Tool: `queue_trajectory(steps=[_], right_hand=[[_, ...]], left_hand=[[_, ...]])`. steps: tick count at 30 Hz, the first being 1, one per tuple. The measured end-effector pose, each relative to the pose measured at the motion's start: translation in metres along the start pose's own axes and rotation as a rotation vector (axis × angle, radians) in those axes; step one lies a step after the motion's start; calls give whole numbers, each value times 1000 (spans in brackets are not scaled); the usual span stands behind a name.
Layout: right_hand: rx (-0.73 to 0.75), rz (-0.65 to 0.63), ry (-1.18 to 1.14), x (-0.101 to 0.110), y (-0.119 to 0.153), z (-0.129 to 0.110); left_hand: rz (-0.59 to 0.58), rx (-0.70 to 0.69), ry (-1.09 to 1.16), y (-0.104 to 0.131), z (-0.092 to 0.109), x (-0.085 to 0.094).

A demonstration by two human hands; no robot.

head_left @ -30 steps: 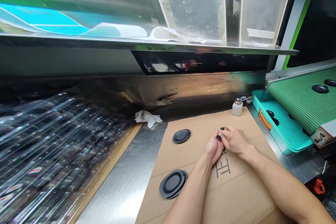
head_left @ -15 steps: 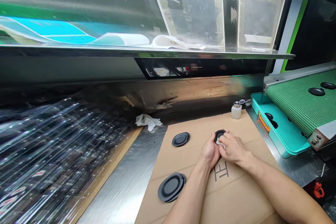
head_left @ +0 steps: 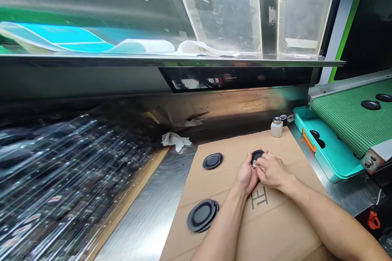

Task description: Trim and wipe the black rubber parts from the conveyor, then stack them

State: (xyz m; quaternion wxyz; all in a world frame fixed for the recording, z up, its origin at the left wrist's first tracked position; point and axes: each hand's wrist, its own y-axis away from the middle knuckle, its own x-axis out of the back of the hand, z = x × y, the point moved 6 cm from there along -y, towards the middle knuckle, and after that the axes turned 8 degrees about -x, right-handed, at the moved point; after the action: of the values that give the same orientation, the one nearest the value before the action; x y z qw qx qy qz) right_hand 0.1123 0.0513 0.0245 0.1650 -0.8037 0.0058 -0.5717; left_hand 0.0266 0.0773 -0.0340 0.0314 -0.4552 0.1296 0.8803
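My left hand point(head_left: 247, 174) is closed around the left and lower edge of a round black disc point(head_left: 257, 155), over the far part of the cardboard sheet point(head_left: 226, 187). My right hand point(head_left: 274, 170) pinches a small white cloth or tissue point(head_left: 256, 164) against the disc's near side. The fingers hide much of both. Left of my hands, another black disc point(head_left: 212, 161) lies on the cardboard. Nearer to me, a small stack of black discs point(head_left: 202, 215) rests beside my left forearm.
A small bottle point(head_left: 276, 127) with a metal cap stands at the cardboard's far right corner. A turquoise bin point(head_left: 337, 163) holds black discs below the green conveyor belt point(head_left: 346, 114). A crumpled white cloth point(head_left: 176, 141) lies left; clear plastic-wrapped trays point(head_left: 61, 179) fill the far left.
The view has shifted slightly. Both hands stay at the disc, with the white cloth still pressed to it; the right fingers have moved only a little.
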Motion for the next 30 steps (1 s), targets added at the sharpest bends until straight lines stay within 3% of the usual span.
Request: queue_trajectory(steps=[4, 8, 15, 20, 25, 28, 30], right_hand=[[-59, 17, 2, -1, -1, 3], [21, 4, -87, -2, 0, -5], [-41, 39, 100, 3, 2, 7], [72, 13, 25, 2, 2, 1], [-131, 163, -117, 17, -7, 39], [-134, 236, -294, 28, -10, 54], [-104, 241, -354, 31, -9, 52]], left_hand=[[-9, -35, -12, 1, 1, -2], [-17, 5, 4, 2, -1, -3], [-24, -64, -18, -3, 2, 2], [-41, -29, 10, 0, 1, -1], [-26, -28, -8, 1, 5, -1], [-66, -17, -71, 3, 5, -4], [-87, -52, -126, 4, 5, -6]])
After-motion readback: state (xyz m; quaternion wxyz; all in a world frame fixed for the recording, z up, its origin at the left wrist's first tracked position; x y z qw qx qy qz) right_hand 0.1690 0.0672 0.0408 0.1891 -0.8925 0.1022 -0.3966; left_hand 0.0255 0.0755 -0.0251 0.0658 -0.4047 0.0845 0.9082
